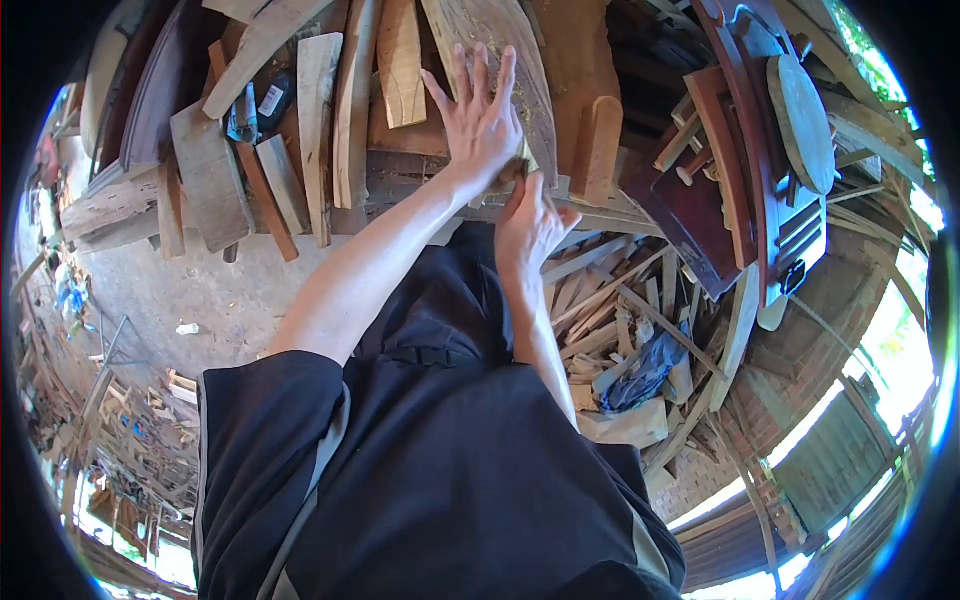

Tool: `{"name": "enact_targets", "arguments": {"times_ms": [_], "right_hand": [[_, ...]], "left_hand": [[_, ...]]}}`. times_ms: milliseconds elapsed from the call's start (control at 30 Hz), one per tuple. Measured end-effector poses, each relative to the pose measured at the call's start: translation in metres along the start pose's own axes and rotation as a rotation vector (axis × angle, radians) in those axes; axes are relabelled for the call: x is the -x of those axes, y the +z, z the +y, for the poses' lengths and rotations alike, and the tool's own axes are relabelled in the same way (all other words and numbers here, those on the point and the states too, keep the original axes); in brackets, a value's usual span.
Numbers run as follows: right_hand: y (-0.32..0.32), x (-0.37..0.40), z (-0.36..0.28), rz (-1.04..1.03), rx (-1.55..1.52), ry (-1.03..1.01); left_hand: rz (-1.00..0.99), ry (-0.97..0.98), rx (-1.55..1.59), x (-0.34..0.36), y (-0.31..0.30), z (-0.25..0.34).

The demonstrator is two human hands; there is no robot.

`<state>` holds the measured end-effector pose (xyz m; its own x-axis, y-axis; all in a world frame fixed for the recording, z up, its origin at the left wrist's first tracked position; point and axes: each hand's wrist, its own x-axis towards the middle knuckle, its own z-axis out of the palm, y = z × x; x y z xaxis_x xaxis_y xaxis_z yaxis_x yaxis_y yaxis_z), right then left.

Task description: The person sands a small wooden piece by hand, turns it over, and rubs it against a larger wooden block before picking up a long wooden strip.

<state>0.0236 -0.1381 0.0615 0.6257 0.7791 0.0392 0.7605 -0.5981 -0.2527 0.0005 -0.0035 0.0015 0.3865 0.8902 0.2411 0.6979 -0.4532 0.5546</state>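
My left hand [482, 135] lies palm down with its fingers spread on a broad, light-coloured wooden board [450, 22]. The board has a curved right edge and lies lengthwise away from me on the bench. Just below, close to the near end of the board, my right hand [532, 225] is closed, with thumb and forefinger together by the board's edge. A small dark bit shows at its fingertips, too small to name. A narrow wooden piece [402, 70] with a shaped end lies left of the board. Right of my right hand is a brown wooden piece with a rounded end [600, 145].
Several wooden pieces [317, 120] lie along the bench at left, beside a dark bottle [275, 98]. At right stands a reddish-brown wooden piece of furniture [735, 170] with a pale oval board [800, 125]. Offcuts [640, 310] and a blue plastic bag [650, 370] lie on the floor.
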Motion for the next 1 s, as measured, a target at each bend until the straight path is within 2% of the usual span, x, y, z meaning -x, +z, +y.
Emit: {"name": "enact_targets", "arguments": {"times_ms": [133, 233, 300, 400, 533, 700, 800, 900, 1000], "right_hand": [[-0.004, -0.036, -0.002, -0.046, 0.044, -0.012], [-0.004, -0.022, 0.011, -0.064, 0.042, -0.036], [-0.004, -0.009, 0.019, 0.010, -0.035, -0.119], [-0.014, -0.015, 0.022, -0.109, -0.023, -0.129], [0.000, -0.056, 0.016, 0.020, -0.049, -0.163], [-0.008, -0.029, 0.022, -0.003, -0.127, -0.160], [-0.016, -0.025, 0.022, -0.157, -0.043, -0.092], [-0.003, -0.055, 0.017, -0.031, -0.089, -0.112], [-0.001, -0.051, 0.014, -0.039, -0.098, -0.110]], "left_hand": [[0.011, 0.003, -0.005, 0.000, 0.002, 0.000], [0.015, -0.003, -0.009, -0.001, 0.000, 0.003], [0.006, 0.010, -0.025, 0.001, -0.002, 0.002], [-0.011, 0.021, -0.034, -0.001, 0.001, -0.002], [-0.028, 0.030, -0.017, 0.002, -0.004, 0.001], [0.008, -0.015, -0.022, -0.001, 0.000, 0.002], [-0.002, 0.017, -0.096, -0.002, -0.001, 0.000], [-0.035, 0.034, -0.050, 0.001, -0.006, 0.006], [-0.005, 0.012, 0.008, 0.000, -0.010, 0.006]]}}
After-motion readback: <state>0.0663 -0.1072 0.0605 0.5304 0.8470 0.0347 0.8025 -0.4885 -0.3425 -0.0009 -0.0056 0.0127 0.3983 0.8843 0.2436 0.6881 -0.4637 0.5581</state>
